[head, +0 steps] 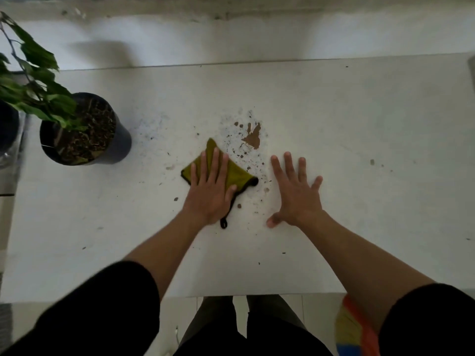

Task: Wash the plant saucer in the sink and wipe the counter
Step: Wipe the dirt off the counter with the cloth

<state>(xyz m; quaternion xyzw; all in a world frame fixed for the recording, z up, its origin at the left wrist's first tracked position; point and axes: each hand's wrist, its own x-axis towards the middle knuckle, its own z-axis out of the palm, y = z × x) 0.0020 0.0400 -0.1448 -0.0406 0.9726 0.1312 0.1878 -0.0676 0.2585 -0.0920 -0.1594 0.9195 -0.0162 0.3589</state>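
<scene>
The left hand [209, 187] is pressing straight fingers onto the green cloth [237, 173] on the bench [359, 119], the right hand [295, 194] is resting spread and empty beside it, and firm, overlapping sweeps toward the brown spill [253, 138] just beyond are looking wisest.

Cloth [237, 173]: middle and near side covered by the flat left hand [209, 191]; only the far corner, right part and loop show.
Plant [33, 80]: stems and leaves cut by the left edge.
Dark round thing [7, 124] at the left edge: cut off, kind unclear.
Striped object [354, 330], low right: partly behind the right sleeve [426, 322], cut by the bottom edge, unidentifiable.
Left sleeve [97, 309]: blurred.
Specks [239, 147] on the counter [359, 201]: too small to identify.
</scene>
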